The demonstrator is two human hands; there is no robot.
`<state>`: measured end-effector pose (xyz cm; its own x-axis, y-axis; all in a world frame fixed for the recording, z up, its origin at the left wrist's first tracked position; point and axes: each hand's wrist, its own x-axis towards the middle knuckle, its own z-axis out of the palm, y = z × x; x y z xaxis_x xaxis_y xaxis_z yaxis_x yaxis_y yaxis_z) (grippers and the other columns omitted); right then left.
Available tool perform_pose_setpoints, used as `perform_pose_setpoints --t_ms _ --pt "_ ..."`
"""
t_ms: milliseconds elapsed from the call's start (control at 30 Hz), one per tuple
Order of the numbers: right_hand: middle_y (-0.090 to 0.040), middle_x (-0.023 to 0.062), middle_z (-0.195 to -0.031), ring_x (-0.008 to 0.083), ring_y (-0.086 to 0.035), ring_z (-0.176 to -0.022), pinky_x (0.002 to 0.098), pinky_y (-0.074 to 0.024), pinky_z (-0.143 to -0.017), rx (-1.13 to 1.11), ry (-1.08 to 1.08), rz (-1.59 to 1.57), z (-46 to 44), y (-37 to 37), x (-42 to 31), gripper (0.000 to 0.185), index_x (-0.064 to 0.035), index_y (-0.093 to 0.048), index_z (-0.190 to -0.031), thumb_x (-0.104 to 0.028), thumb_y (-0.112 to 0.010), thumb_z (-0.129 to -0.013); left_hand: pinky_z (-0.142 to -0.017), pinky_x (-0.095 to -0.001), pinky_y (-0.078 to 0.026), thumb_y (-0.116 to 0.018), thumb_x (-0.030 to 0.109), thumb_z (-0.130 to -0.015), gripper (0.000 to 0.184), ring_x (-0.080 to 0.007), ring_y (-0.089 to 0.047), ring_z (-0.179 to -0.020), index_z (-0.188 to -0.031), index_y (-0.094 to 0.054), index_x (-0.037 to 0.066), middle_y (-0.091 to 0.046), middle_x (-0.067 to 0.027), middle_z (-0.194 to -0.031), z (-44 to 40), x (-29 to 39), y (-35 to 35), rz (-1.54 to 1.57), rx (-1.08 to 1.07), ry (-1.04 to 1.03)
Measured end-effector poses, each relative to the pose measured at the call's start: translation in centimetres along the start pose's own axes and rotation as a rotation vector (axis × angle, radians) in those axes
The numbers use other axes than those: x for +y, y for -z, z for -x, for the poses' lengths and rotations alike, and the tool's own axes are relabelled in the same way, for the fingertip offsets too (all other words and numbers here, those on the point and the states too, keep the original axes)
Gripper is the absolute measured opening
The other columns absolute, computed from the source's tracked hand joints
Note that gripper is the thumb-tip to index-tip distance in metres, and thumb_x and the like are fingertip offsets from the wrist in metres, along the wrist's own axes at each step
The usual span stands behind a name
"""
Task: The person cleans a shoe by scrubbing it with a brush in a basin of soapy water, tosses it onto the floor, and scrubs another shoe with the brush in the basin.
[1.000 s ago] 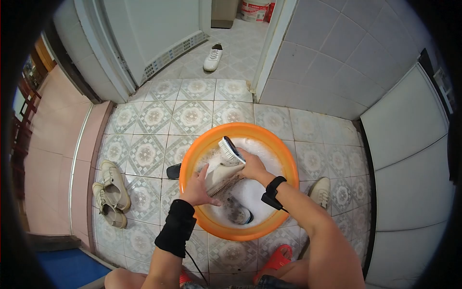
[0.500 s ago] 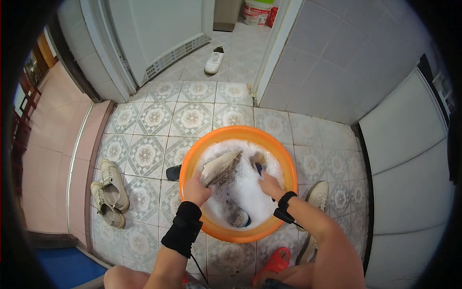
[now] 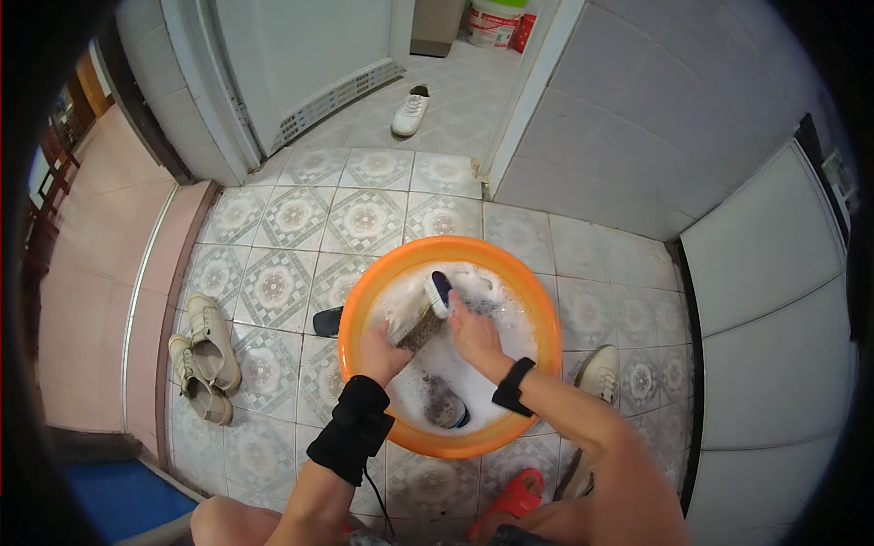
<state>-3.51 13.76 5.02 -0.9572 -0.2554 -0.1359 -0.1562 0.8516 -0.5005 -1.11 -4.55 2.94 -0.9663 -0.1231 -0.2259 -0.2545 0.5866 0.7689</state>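
An orange basin [image 3: 539,309] of soapy water with white foam [image 3: 469,387] stands on the floor between my feet. My left hand [image 3: 383,353] is closed on a pale shoe [image 3: 417,329], its patterned sole partly showing above the suds. In my right hand [image 3: 476,340] is a scrub brush [image 3: 439,293] with a dark blue back and white bristles. The bristles are at the upper end of the shoe's sole. Near the basin's front wall, a second shoe [image 3: 447,409] lies partly under water. Foam hides much of both shoes.
A pair of cream shoes [image 3: 209,350] sits on the tiles at left. A white shoe [image 3: 411,111] lies in the doorway, and another pale shoe [image 3: 599,373] is right of the basin. A dark object [image 3: 327,321] touches the basin's left side. A raised step [image 3: 150,337] runs along the left.
My right hand has lifted the brush out of the foam and moved it up and left to the shoe. My left hand has shifted slightly right, still holding the shoe.
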Motion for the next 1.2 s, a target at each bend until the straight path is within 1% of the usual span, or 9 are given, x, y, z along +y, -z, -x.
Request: perform_pose_setpoints --t_ms 100,167,333,500,600,700,833,933,1200 --pt "-0.059 0.0203 -0.066 0.037 -0.057 -0.059 0.0472 -0.0449 -0.055 -0.032 0.082 -0.12 3.3 -1.0 -3.3 0.047 -0.014 -0.029 -0.133 -0.024 -0.038 -0.089 -0.062 -0.0314 -0.049 -0.076 0.01 -0.052 0.056 -0.0212 -0.062 -0.072 -0.102 -0.056 -0.004 -0.063 -0.0152 -0.076 -0.5 -1.5 0.5 -0.076 0.02 -0.085" --pt "-0.059 0.0212 -0.068 0.0398 -0.057 -0.062 0.0479 -0.0452 -0.057 -0.14 0.049 0.016 3.0 0.4 -3.1 0.047 -0.0252 -0.032 -0.134 -0.027 -0.042 -0.088 -0.061 -0.0309 -0.05 -0.075 0.007 -0.052 0.059 -0.0199 -0.062 -0.073 -0.106 -0.054 -0.004 -0.063 -0.0152 -0.078 -0.3 -1.0 0.7 0.071 -0.067 -0.029" --pt "-0.057 0.0231 -0.067 0.0395 -0.057 -0.064 0.0469 -0.0449 -0.06 0.044 -0.058 0.008 -0.8 0.3 0.3 0.046 -0.0139 -0.034 -0.132 -0.025 -0.042 -0.088 -0.059 -0.0302 -0.051 -0.072 0.0 -0.053 0.062 -0.0197 -0.061 -0.069 -0.111 -0.051 -0.002 -0.062 -0.0117 -0.085 0.2 0.5 0.8 0.193 -0.107 0.117" --pt "-0.057 0.0232 -0.066 0.041 -0.057 -0.063 0.049 -0.044 -0.06 -0.14 0.072 -0.079 3.5 -0.3 -3.1 0.044 -0.0197 -0.036 -0.132 -0.027 -0.042 -0.089 -0.055 -0.0308 -0.05 -0.071 -0.001 -0.054 0.059 -0.0191 -0.061 -0.063 -0.11 -0.052 -0.003 -0.062 -0.0104 -0.081 -1.0 -3.1 -0.5 0.21 -0.083 0.071" --pt "-0.059 0.0207 -0.067 0.0395 -0.057 -0.062 0.0486 -0.0452 -0.061 -0.017 -0.038 0.168 -0.7 0.1 2.1 0.043 -0.0185 -0.037 -0.13 -0.029 -0.04 -0.089 -0.066 -0.0361 -0.049 -0.071 0.01 -0.052 0.046 -0.0292 -0.062 -0.072 -0.095 -0.059 0.001 -0.062 -0.0166 -0.073 -0.2 -1.2 -0.4 0.018 -0.046 0.028" --pt "-0.059 0.0203 -0.066 0.0398 -0.057 -0.063 0.0482 -0.0452 -0.061 0.06 -0.022 0.024 -0.6 -0.5 0.8 0.043 -0.0214 -0.036 -0.131 -0.03 -0.04 -0.089 -0.068 -0.0363 -0.049 -0.072 0.009 -0.052 0.045 -0.0302 -0.062 -0.073 -0.094 -0.059 0.001 -0.062 -0.0173 -0.075 0.0 -0.6 -0.2 -0.03 0.068 -0.131" --pt "-0.056 0.0212 -0.062 0.0401 -0.056 -0.06 0.0483 -0.0446 -0.056 -0.107 0.084 -0.185 4.4 0.1 -3.4 0.045 -0.0285 -0.035 -0.132 -0.031 -0.044 -0.087 -0.074 -0.0345 -0.048 -0.073 0.008 -0.05 0.061 -0.0296 -0.061 -0.081 -0.107 -0.054 -0.003 -0.063 -0.0189 -0.085 0.2 -1.0 0.3 0.043 -0.012 -0.035" --pt "-0.056 0.0196 -0.059 0.0383 -0.056 -0.056 0.0469 -0.0442 -0.051 -0.039 0.092 0.064 1.2 0.3 1.7 0.045 -0.0252 -0.034 -0.132 -0.029 -0.044 -0.088 -0.071 -0.0368 -0.048 -0.07 0.007 -0.053 0.042 -0.0328 -0.061 -0.08 -0.094 -0.059 0.001 -0.062 -0.0193 -0.081 0.5 -0.2 0.1 -0.008 0.017 -0.032" --pt "-0.058 0.0193 -0.063 0.0376 -0.057 -0.057 0.0465 -0.0461 -0.055 -0.146 0.129 0.037 3.8 0.8 -2.5 0.046 -0.0222 -0.032 -0.133 -0.029 -0.041 -0.088 -0.07 -0.033 -0.049 -0.076 0.007 -0.048 0.057 -0.026 -0.063 -0.077 -0.101 -0.057 -0.001 -0.064 -0.0161 -0.083 -0.4 -2.3 -0.1 0.04 0.019 -0.04"
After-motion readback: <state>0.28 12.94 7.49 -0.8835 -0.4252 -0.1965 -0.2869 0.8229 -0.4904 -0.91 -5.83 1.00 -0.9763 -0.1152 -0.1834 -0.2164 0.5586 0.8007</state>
